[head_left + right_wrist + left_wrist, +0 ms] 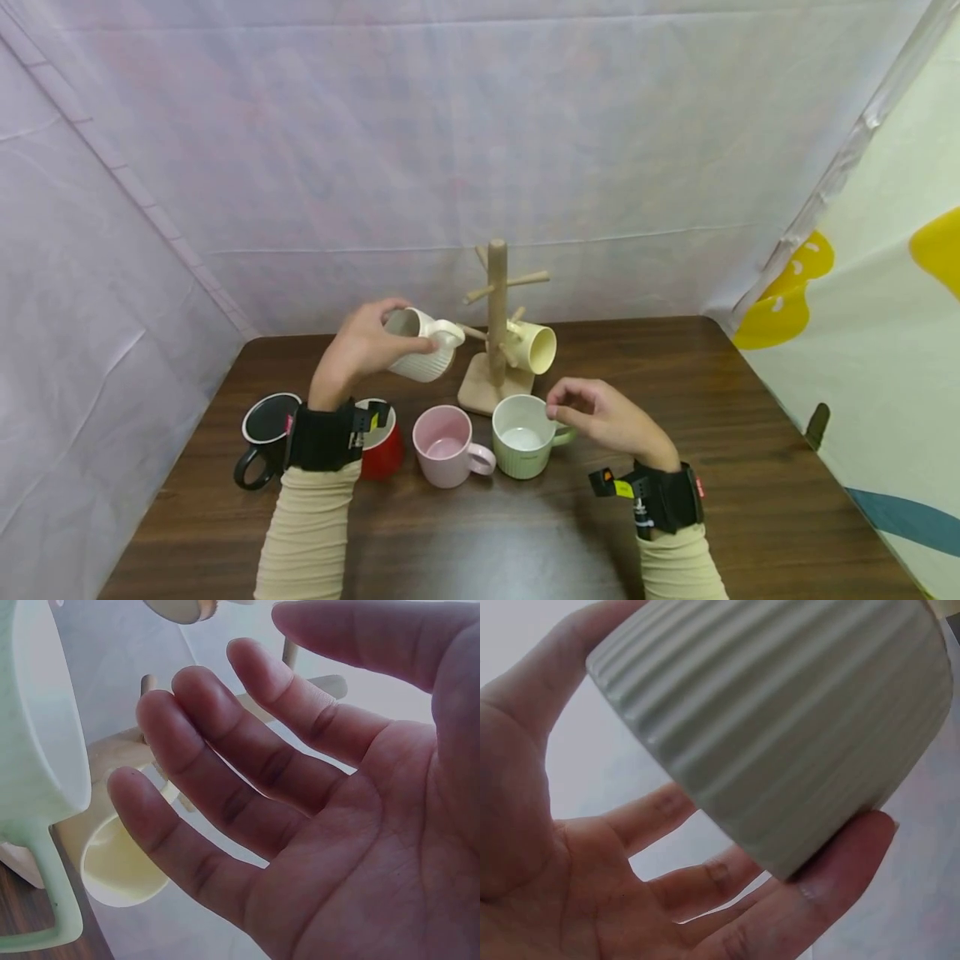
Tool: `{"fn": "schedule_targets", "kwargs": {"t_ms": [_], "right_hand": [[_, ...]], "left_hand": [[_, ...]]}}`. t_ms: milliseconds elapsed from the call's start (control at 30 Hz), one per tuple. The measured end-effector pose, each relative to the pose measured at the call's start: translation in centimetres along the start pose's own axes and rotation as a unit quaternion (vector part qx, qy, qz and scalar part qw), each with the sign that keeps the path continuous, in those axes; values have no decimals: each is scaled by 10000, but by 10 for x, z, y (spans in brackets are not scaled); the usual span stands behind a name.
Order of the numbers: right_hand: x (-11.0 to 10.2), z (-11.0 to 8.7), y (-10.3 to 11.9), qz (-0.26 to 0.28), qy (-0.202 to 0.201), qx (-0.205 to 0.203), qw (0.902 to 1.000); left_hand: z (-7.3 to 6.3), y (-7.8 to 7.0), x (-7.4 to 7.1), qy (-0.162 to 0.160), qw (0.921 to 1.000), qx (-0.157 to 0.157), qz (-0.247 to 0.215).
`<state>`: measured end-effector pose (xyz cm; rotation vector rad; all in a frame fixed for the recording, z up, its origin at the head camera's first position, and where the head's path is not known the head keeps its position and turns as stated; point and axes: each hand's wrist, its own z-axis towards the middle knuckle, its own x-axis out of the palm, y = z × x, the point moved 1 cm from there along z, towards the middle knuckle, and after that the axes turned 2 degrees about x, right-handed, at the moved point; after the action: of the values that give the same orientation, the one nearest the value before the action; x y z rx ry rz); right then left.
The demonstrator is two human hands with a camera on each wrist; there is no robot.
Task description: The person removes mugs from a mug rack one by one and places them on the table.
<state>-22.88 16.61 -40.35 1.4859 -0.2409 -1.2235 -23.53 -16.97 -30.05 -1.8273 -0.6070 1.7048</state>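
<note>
A white ribbed mug [422,365] is held tilted in the air by my left hand [366,343], left of the wooden mug tree [497,312]. In the left wrist view, the thumb and fingers grip the ribbed wall [780,727] near its rim; its handle points right in the head view. My right hand [611,417] hovers by a pale green mug [522,462], its loosely bent fingers [247,780] holding nothing in the right wrist view. A cream yellow mug [542,348] hangs sideways on a lower peg of the tree.
A pink mug [442,471], a red mug [384,457] and a black mug [272,419] stand in a row with the green one on the brown wooden table [517,550]. The red mug is partly hidden by the left wrist strap. White cloth [450,125] hangs behind.
</note>
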Motion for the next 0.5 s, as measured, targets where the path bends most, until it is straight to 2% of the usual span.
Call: {"fn": "schedule_targets", "kwargs": {"t_ms": [167, 367, 500], "right_hand": [[0, -1, 4, -71, -28, 0, 10000], [0, -1, 8, -66, -22, 21, 10000], [0, -2, 9, -81, -29, -6, 10000]], "left_hand": [[-6, -3, 6, 142, 9998, 119, 83], [-7, -7, 12, 152, 9994, 235, 192], [-8, -10, 15, 274, 9988, 279, 301]]}}
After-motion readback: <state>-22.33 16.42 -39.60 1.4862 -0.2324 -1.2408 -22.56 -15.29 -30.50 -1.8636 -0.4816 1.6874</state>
